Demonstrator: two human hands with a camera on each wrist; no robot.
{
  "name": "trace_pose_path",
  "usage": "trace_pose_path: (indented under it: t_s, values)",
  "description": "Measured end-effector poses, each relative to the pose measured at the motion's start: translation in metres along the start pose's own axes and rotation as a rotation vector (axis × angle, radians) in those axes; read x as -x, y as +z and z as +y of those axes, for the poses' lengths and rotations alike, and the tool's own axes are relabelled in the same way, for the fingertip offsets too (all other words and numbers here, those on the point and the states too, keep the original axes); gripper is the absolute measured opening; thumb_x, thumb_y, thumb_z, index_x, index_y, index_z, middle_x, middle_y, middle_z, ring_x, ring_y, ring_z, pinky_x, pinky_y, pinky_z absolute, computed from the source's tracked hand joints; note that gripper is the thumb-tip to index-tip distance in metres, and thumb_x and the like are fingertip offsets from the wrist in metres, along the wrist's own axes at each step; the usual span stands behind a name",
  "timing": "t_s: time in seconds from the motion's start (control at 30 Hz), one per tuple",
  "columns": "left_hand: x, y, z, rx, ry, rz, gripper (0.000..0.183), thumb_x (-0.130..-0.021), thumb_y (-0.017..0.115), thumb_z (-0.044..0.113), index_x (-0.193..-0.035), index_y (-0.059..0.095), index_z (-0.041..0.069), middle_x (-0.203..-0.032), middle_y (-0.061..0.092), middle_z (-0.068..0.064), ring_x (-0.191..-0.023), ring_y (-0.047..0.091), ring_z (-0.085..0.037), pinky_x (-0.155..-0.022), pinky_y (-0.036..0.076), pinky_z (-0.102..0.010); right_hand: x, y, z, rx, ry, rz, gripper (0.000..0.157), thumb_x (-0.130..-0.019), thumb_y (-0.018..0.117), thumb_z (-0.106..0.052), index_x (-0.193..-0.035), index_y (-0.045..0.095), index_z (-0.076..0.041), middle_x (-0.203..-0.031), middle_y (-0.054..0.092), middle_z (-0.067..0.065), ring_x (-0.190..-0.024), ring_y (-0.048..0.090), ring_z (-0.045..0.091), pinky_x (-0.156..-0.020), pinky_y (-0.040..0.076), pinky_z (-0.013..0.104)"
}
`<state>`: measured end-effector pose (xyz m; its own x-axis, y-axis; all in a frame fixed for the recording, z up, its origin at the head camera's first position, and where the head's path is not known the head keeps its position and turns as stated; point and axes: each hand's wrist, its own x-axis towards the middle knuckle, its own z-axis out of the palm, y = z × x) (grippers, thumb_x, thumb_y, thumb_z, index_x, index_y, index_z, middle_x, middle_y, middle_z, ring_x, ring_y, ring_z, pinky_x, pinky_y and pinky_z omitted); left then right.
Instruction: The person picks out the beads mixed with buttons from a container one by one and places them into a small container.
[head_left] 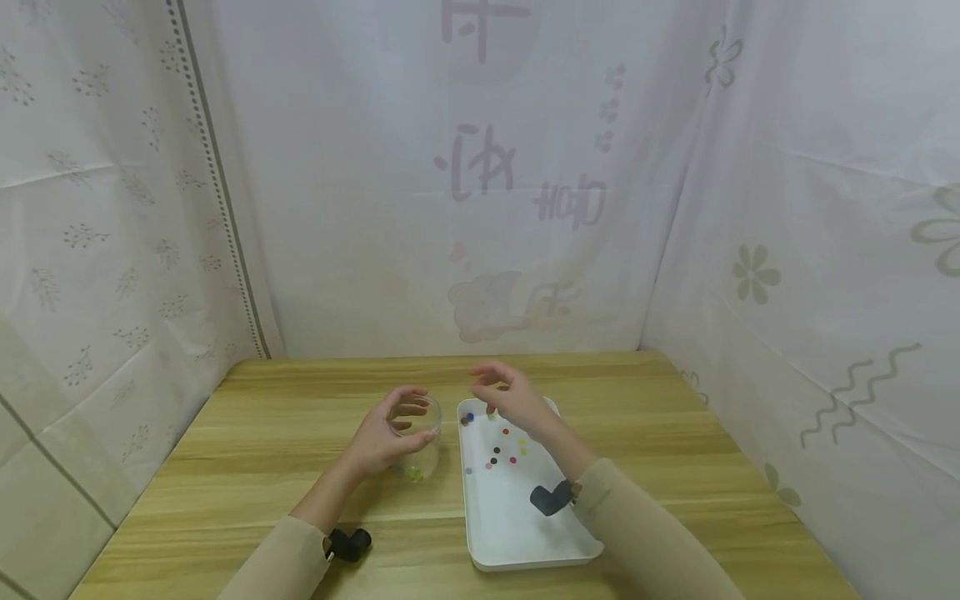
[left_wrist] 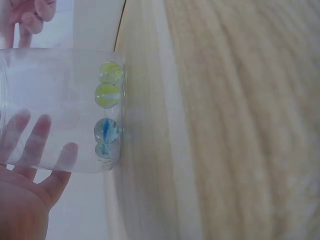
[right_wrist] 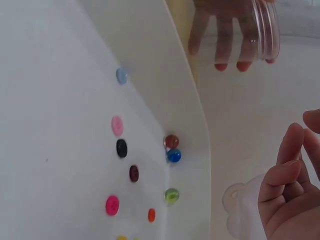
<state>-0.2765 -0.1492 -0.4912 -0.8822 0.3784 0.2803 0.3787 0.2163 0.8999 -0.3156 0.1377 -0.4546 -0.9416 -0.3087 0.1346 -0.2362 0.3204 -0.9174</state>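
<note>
My left hand (head_left: pixel 381 435) grips a clear jar (head_left: pixel 424 454), thumb and fingers wrapped around its upper part. The jar is upright, its base right at the wooden table. At its bottom lie yellow-green marbles (left_wrist: pixel 107 95) and blue-streaked marbles (left_wrist: pixel 106 131). Above the far end of a white tray (head_left: pixel 502 525), my right hand (head_left: pixel 519 407) hovers with loosely bent fingers, and no object shows between them. Inside the tray, a reddish-brown marble (right_wrist: pixel 171 141), a blue marble (right_wrist: pixel 174 156) and a green marble (right_wrist: pixel 171 195) sit along the far wall.
Several flat buttons are scattered on the tray floor, among them a magenta button (right_wrist: pixel 112 205), a black button (right_wrist: pixel 122 148) and a light blue button (right_wrist: pixel 121 76). The wooden table (head_left: pixel 300 442) is bordered by patterned curtains (head_left: pixel 360 250) at the back and sides.
</note>
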Motion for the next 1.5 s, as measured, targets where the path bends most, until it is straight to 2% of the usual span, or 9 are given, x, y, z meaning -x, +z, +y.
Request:
trace_pose_path:
  t_s: [0.1, 0.33, 0.6, 0.8, 0.93, 1.13, 1.3, 1.5]
  values:
    - [0.000, 0.000, 0.001, 0.000, -0.005, 0.006, 0.068, -0.094, 0.086, 0.023, -0.153, 0.052, 0.018, -0.151, 0.063, -0.022, -0.140, 0.061, -0.045, -0.117, 0.048, -0.069, 0.000, -0.004, 0.007, 0.018, 0.036, 0.013, 0.035, -0.106, 0.073, -0.025, -0.141, 0.069, -0.021, -0.125, 0.071, 0.008, -0.082, 0.068, 0.022, -0.064, 0.051, 0.026]
    - [0.000, 0.001, 0.001, 0.000, -0.006, 0.008, 0.069, -0.094, 0.087, 0.022, -0.153, 0.052, 0.018, -0.150, 0.064, -0.019, -0.141, 0.059, -0.049, -0.117, 0.048, -0.069, 0.002, -0.011, 0.019, 0.086, 0.065, 0.029, 0.035, -0.108, 0.071, -0.025, -0.142, 0.069, -0.018, -0.125, 0.072, 0.008, -0.082, 0.068, 0.022, -0.069, 0.059, 0.040]
    - [0.001, 0.001, -0.002, 0.003, 0.004, 0.002, 0.068, -0.095, 0.085, 0.022, -0.153, 0.051, 0.017, -0.150, 0.063, -0.019, -0.142, 0.057, -0.052, -0.117, 0.047, -0.070, 0.002, -0.012, 0.025, 0.109, 0.101, 0.038, 0.038, -0.106, 0.072, -0.023, -0.142, 0.069, -0.011, -0.118, 0.075, 0.010, -0.082, 0.071, 0.027, -0.068, 0.059, 0.038]
    - [0.001, 0.001, -0.002, 0.006, 0.003, 0.000, 0.067, -0.096, 0.085, 0.022, -0.153, 0.051, 0.017, -0.151, 0.063, -0.019, -0.142, 0.057, -0.051, -0.118, 0.047, -0.071, 0.000, -0.006, 0.031, 0.112, 0.122, 0.031, 0.036, -0.104, 0.073, -0.018, -0.138, 0.070, -0.008, -0.112, 0.076, 0.011, -0.081, 0.073, 0.029, -0.073, 0.063, 0.042]
    - [0.001, 0.001, -0.002, 0.003, 0.001, 0.001, 0.067, -0.096, 0.085, 0.023, -0.153, 0.051, 0.018, -0.151, 0.063, -0.019, -0.142, 0.058, -0.050, -0.117, 0.047, -0.070, -0.002, 0.000, 0.033, 0.143, 0.136, 0.013, 0.033, -0.104, 0.073, -0.016, -0.136, 0.072, -0.009, -0.108, 0.077, 0.013, -0.075, 0.070, 0.021, -0.069, 0.063, 0.038]
    - [0.001, 0.001, -0.003, 0.003, -0.002, 0.003, 0.067, -0.095, 0.085, 0.023, -0.153, 0.051, 0.018, -0.150, 0.063, -0.020, -0.141, 0.058, -0.050, -0.117, 0.047, -0.071, -0.003, 0.010, 0.036, 0.172, 0.173, -0.005, 0.026, -0.103, 0.073, -0.015, -0.128, 0.073, -0.013, -0.103, 0.077, 0.012, -0.072, 0.068, 0.018, -0.063, 0.055, 0.028]
    - [0.001, 0.002, -0.003, 0.006, -0.002, 0.001, 0.067, -0.095, 0.085, 0.023, -0.153, 0.051, 0.018, -0.150, 0.063, -0.021, -0.142, 0.057, -0.053, -0.117, 0.047, -0.070, -0.001, 0.017, 0.040, 0.168, 0.206, -0.030, 0.025, -0.101, 0.073, -0.014, -0.126, 0.073, -0.013, -0.096, 0.074, 0.009, -0.070, 0.067, 0.018, -0.060, 0.056, 0.027]
    - [0.001, 0.001, -0.002, 0.001, -0.002, -0.001, 0.067, -0.096, 0.084, 0.023, -0.153, 0.051, 0.018, -0.152, 0.061, -0.023, -0.141, 0.059, -0.048, -0.118, 0.047, -0.070, 0.000, 0.023, 0.046, 0.127, 0.206, -0.068, 0.028, -0.101, 0.072, -0.013, -0.129, 0.072, -0.010, -0.092, 0.072, 0.009, -0.067, 0.066, 0.017, -0.060, 0.059, 0.027]
